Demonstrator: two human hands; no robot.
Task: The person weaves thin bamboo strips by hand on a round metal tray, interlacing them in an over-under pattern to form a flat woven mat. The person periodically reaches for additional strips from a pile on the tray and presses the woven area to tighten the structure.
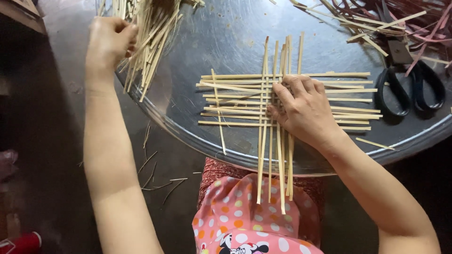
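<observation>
pale bamboo strips, partly interlaced as a woven mat (282,101), lie flat on the round metal tray (226,37): one set runs left to right, a crossing set runs toward the person and overhangs the tray's near rim above the lap. right hand (303,110) rests palm down on the crossing, fingers spread flat, pressing rather than gripping. left hand (109,40) is well apart at the tray's far left edge, fingers curled into the loose bundle of strips (146,42), closed about some of them. the right hand is thus on the mat; the bundle lies left of it. black scissors (409,80) lie to the right, beside dark reddish strips (423,23).
</observation>
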